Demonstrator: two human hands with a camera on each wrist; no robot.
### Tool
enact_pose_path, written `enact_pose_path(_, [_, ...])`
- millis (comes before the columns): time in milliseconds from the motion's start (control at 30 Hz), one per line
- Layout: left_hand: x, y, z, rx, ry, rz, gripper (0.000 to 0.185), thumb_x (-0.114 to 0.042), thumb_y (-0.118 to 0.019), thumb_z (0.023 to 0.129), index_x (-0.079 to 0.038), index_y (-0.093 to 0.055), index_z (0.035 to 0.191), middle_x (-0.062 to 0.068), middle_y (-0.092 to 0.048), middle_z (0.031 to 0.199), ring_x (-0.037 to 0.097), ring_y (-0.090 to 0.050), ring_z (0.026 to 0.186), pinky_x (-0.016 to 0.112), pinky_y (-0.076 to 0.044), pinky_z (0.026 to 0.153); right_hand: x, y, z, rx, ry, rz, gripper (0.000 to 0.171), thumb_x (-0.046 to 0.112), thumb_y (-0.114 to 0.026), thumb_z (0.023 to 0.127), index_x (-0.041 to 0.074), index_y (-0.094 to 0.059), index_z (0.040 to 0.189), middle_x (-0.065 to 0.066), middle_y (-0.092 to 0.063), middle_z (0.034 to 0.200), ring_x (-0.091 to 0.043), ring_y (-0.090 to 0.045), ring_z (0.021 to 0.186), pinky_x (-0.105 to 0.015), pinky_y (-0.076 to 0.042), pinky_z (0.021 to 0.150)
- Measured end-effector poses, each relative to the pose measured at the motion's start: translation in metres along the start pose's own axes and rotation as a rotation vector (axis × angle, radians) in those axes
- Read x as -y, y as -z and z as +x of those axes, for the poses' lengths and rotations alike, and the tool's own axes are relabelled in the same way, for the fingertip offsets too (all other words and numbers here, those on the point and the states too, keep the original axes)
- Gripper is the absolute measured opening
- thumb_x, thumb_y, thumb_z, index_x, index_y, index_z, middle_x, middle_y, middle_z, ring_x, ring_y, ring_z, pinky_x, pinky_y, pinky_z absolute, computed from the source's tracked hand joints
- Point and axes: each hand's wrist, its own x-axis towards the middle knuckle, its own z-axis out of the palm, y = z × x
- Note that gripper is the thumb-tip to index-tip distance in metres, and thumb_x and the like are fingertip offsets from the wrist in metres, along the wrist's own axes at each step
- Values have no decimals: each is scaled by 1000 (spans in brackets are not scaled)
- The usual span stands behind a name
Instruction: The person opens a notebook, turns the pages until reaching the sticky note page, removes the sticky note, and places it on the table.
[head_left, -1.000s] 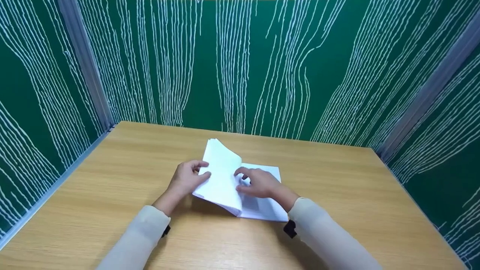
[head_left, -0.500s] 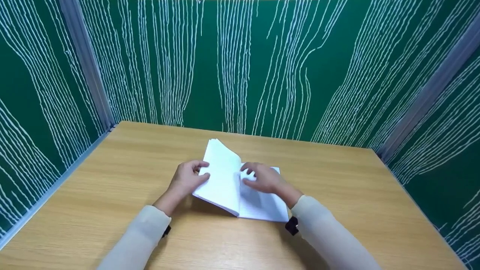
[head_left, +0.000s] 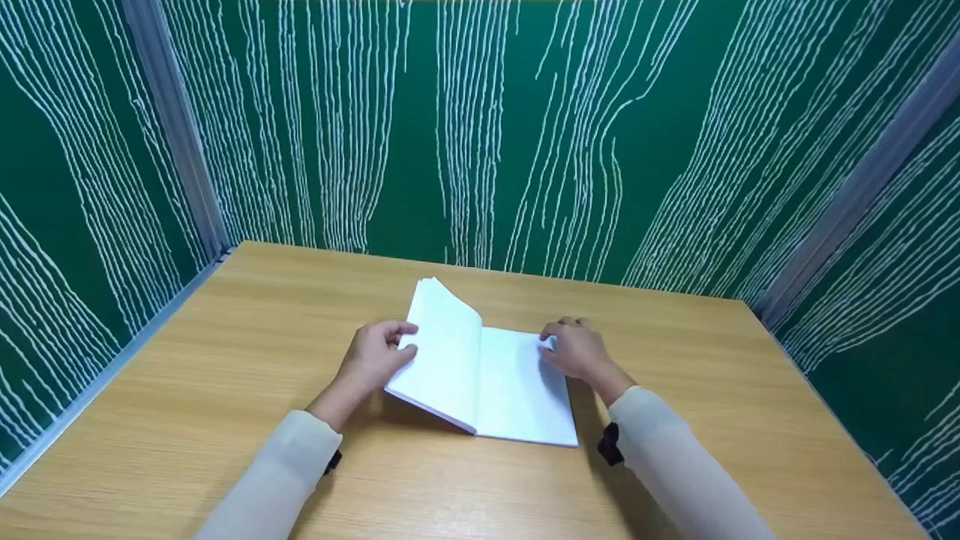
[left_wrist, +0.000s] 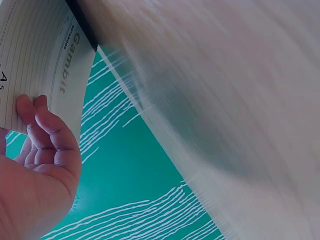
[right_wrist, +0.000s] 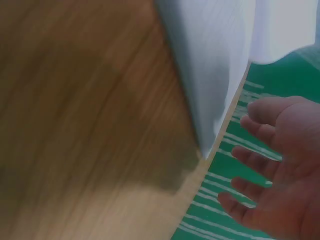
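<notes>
A notebook (head_left: 521, 382) with white pages lies spread on the wooden table, its right half flat and its left half raised at a slant. My left hand (head_left: 373, 354) grips the raised half by its outer edge, thumb over the page and fingers behind. The left wrist view shows those fingers against the lined cover (left_wrist: 42, 60), printed "Gambit". At the upper right corner of the flat page is my right hand (head_left: 579, 351). In the right wrist view its fingers (right_wrist: 256, 161) are spread and loosely bent, holding nothing; whether they touch the page is unclear.
Wooden tabletop (head_left: 262, 337) surrounds the notebook on all sides. Green panels (head_left: 409, 150) with white wavy lines stand behind the table and at both sides, joined by grey posts (head_left: 176, 127).
My right hand has moved right, from the notebook's fold across to the flat page's outer corner, uncovering the page. My left hand keeps its grip in the same place.
</notes>
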Motion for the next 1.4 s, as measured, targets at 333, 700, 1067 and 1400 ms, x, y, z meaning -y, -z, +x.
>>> enact_pose_path(333, [0,1,-1,3,-5,-5,29,-16,-66,89,-18,-68,117,3,-63,115,20,-54,106,37,-48,99,-15,-1,0,185,-136,-9,55,35,-63,91,14,-50,140,-19,-41,146,-41,-30,133,-64,-29,106])
enact_pose_path(700, [-1,1,-1,-4,-27,11,30,-15,-66,88,-15,-69,118,4,-64,111,19,-55,102,37,-47,96,-15,-1,0,204,-102,-48,55,34,-62,92,9,-50,140,-24,-38,148,-46,-27,135,-65,-31,105])
enact_pose_path(1067, [1,1,0,10,2,-7,30,-16,-66,89,-17,-68,119,4,-63,113,20,-54,103,37,-48,96,-19,-7,2,57,-64,56,44,27,-73,85,9,-65,125,-19,-55,128,-40,-37,124,-59,-38,100])
enact_pose_path(1400, [0,1,0,20,28,-26,31,-16,-65,89,-19,-67,120,3,-62,114,20,-53,106,38,-47,99,-20,-10,2,-5,-14,91,35,20,-72,85,10,-69,118,-9,-62,112,-28,-51,105,-47,-45,96])
